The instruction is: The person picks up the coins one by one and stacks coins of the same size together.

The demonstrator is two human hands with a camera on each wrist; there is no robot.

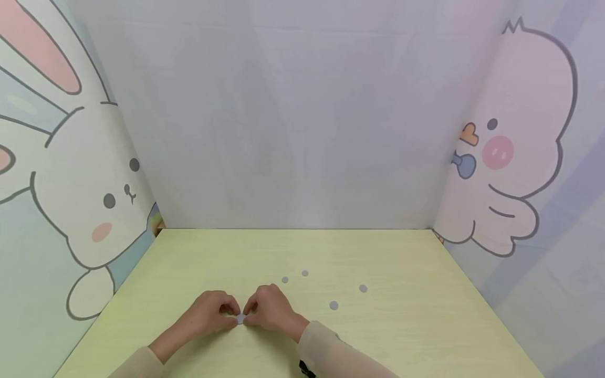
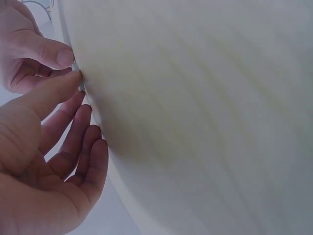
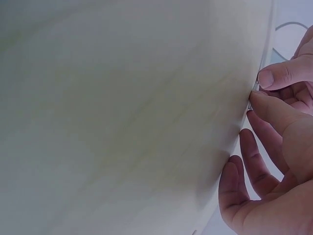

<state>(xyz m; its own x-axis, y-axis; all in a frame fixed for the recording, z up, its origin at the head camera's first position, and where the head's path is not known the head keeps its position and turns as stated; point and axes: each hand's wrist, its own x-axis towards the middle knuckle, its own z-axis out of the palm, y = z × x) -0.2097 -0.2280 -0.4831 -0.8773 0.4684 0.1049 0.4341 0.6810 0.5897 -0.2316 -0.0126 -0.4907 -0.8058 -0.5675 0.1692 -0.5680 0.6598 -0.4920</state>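
A small round grey disc (image 1: 241, 318) is at the table's front left, between my two hands. My left hand (image 1: 208, 313) pinches its left edge between thumb and fingertips. From the other side my right hand (image 1: 272, 311) pinches the right edge. The fingertips of both hands nearly meet over the disc and cover its sides. In the left wrist view, the left hand (image 2: 44, 181) is close to the tabletop and only a thin sliver of the disc shows. The right wrist view has the right hand (image 3: 274, 196) with its other fingers loosely bent.
Several more grey discs lie flat on the pale yellow table (image 1: 406, 336), among them one disc (image 1: 333, 305) right of my right hand and another disc (image 1: 363, 288) farther right. A grey-white curtain (image 1: 293, 131) hangs behind, with cartoon-printed cloth (image 1: 529, 157) at the sides.
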